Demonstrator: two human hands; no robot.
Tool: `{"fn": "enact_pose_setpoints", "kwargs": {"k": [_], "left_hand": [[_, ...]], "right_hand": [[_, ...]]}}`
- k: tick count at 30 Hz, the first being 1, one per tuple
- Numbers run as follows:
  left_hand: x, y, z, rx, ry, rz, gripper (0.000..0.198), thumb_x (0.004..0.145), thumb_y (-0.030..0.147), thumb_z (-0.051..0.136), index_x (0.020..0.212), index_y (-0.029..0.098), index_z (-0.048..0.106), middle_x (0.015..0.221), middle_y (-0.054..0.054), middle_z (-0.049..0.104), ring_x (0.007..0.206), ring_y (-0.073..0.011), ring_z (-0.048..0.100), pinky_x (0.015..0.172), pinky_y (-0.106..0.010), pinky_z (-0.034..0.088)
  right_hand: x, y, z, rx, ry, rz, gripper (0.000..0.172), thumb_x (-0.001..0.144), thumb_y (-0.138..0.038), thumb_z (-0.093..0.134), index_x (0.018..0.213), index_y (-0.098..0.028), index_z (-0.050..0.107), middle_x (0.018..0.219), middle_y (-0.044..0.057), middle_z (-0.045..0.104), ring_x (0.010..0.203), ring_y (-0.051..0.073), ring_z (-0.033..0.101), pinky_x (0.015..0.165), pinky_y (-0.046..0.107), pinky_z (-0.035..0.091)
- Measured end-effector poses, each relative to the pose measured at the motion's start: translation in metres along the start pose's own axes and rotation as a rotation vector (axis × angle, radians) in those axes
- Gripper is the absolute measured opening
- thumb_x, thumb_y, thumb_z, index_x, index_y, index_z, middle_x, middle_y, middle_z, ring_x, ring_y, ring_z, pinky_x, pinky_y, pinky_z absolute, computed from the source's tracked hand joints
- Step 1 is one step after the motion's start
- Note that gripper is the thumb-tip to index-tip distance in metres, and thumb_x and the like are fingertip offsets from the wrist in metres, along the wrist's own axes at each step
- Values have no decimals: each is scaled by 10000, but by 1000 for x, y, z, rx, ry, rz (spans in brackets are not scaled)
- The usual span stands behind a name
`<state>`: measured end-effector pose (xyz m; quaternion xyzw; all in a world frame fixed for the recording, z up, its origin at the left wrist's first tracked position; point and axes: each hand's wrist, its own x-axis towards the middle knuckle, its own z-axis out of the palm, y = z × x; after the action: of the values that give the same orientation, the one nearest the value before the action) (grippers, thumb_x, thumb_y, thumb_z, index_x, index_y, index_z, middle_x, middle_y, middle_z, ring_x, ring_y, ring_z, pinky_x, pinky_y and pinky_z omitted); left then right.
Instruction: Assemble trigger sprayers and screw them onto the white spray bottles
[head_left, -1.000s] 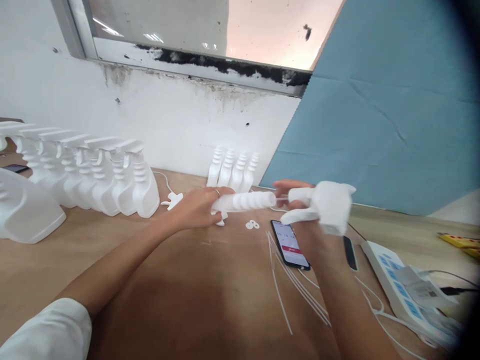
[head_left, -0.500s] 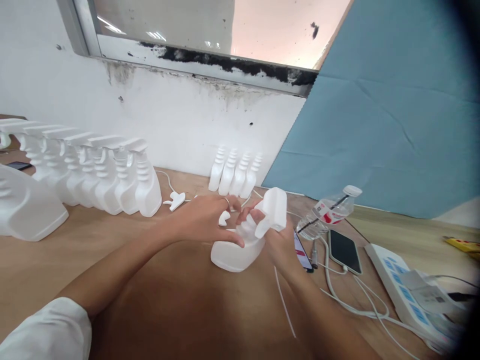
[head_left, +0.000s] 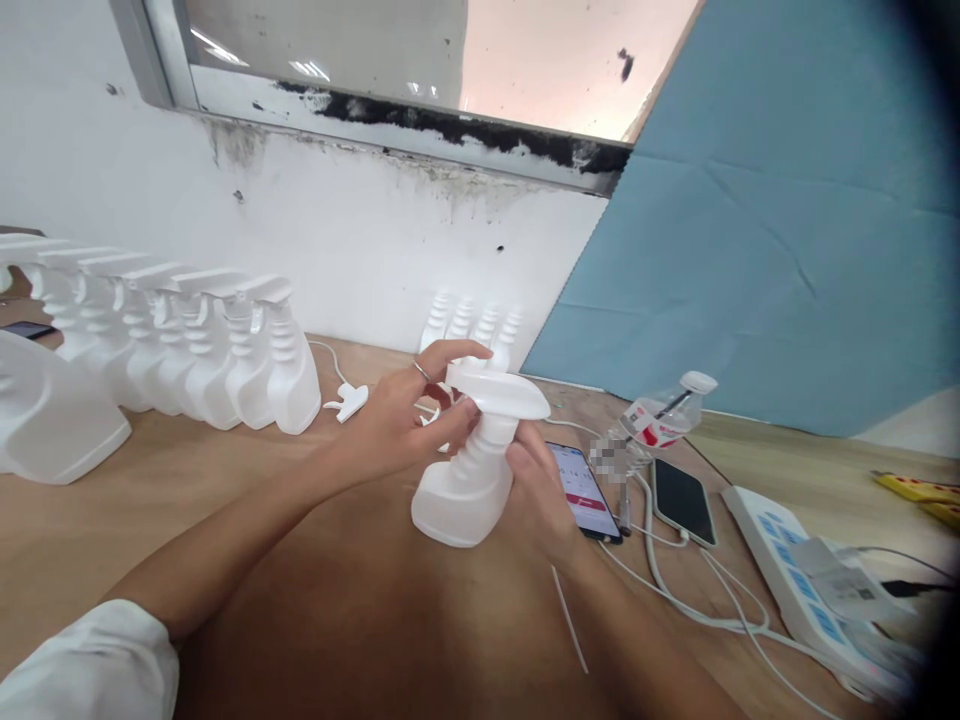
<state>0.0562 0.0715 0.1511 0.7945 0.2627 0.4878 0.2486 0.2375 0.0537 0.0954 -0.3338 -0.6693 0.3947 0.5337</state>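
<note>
A white spray bottle (head_left: 459,505) stands upright on the table in front of me, with a white spray head (head_left: 502,392) sitting on its ribbed neck. My left hand (head_left: 409,415) grips the spray head from the left, the index finger over its top and the thumb by the neck. Around the right side of the neck, just under the head, my right hand (head_left: 544,490) is closed; part of its fingers is hidden behind the bottle. A small white part shows partly behind my left fingers; I cannot make out whether they touch it.
Several white spray bottles (head_left: 240,375) with heads stand in a row at left, beside a larger-looking bottle (head_left: 56,420). Headless bottles (head_left: 499,330) stand by the wall. At right are phones (head_left: 585,492), a water bottle (head_left: 660,425), cables and a power strip (head_left: 802,580). A thin tube (head_left: 570,620) lies nearer.
The spray head has turned from facing me to lying crosswise. My left hand has risen from beside the neck onto the head, and my right hand has shifted to the neck's right side.
</note>
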Motion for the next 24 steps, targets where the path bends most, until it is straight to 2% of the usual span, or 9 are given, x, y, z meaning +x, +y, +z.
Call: {"fn": "enact_pose_setpoints", "kwargs": {"k": [4, 7, 10, 15, 19, 24], "left_hand": [[3, -5, -2, -31, -56, 84, 266, 925, 214, 512, 1186, 230, 558, 1139, -32, 626, 743, -82, 641, 682, -189, 536], [4, -5, -4, -86, -107, 84, 279, 934, 212, 507, 1208, 226, 559, 1080, -37, 639, 740, -88, 651, 656, -183, 537], [5, -3, -6, -101, -122, 89, 274, 937, 214, 510, 1203, 220, 572, 1004, -32, 647, 733, -92, 653, 644, -180, 534], [4, -1, -7, -98, -128, 89, 279, 933, 218, 524, 1207, 216, 578, 990, -28, 654, 729, -89, 652, 633, -169, 528], [2, -1, -8, -98, -137, 77, 282, 933, 219, 523, 1207, 226, 585, 928, -16, 662, 722, -90, 656, 629, -166, 521], [1, -1, -7, -114, -133, 99, 290, 917, 193, 538, 1202, 222, 588, 1011, -23, 670, 724, -86, 660, 659, -179, 527]], "right_hand": [[1, 6, 3, 26, 44, -22, 432, 939, -505, 396, 1272, -239, 468, 1101, 102, 656, 924, 236, 664, 720, 358, 562], [3, 5, 10, 68, 117, -13, 448, 886, -467, 539, 1274, -261, 453, 1109, 89, 662, 880, 215, 677, 711, 335, 568], [2, 2, 12, 109, 120, 28, 477, 821, -415, 655, 1235, -259, 479, 1026, 66, 686, 806, 206, 684, 671, 330, 574], [1, -1, 12, 202, 117, -38, 350, 860, -485, 577, 1100, -231, 547, 1044, 87, 681, 908, 239, 673, 714, 363, 568], [2, -5, 15, 145, 158, 38, 341, 785, -422, 701, 1016, -214, 559, 862, 56, 702, 786, 219, 680, 642, 324, 559], [0, -7, 16, 205, 152, 16, 377, 814, -483, 655, 1034, -193, 558, 880, 69, 706, 747, 202, 677, 605, 302, 547]]}}
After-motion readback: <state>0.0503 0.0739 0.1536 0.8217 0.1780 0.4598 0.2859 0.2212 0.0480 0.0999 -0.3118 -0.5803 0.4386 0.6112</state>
